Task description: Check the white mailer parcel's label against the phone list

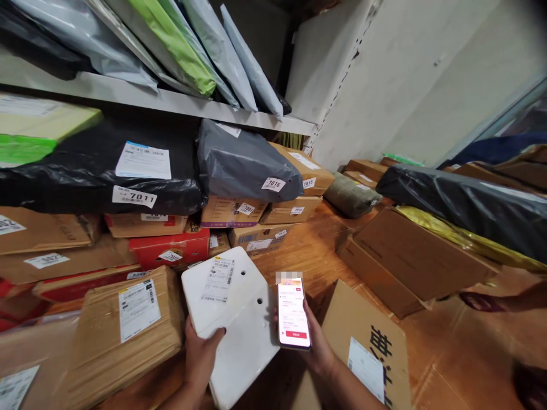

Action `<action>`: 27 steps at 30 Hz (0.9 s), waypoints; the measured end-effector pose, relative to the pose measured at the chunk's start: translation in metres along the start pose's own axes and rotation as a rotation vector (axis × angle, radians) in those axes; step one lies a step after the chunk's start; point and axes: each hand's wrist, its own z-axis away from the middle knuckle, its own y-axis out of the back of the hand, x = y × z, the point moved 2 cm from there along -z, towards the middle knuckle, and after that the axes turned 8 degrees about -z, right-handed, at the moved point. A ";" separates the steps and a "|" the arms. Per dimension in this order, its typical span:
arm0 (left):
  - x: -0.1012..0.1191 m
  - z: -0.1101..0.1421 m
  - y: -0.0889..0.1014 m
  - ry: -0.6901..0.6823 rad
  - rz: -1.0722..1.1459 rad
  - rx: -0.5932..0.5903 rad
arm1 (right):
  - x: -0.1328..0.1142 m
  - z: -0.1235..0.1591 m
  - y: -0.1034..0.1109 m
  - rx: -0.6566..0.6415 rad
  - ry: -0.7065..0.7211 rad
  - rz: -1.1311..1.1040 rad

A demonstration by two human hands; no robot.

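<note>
While a smartphone with a lit screen is held upright in the right hand, its fingers wrapped around the edge, a flat white labelled box beside it is gripped by the left hand's fingers, apparently tilted so its label can be read.

this looks like a parcel storeroom or pickup point. a white shelf across the upper left of the frame holds mailing bags standing in a row; below it, taped cartons and wrapped parcels are stacked, many with shipping labels and number stickers such as 7011 and 7016. more boxes sit at right on the brown floor.
</note>
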 end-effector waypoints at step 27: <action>0.046 0.005 0.002 -1.112 -1.281 -0.121 | 0.030 -0.028 -0.036 -0.190 -0.075 -0.001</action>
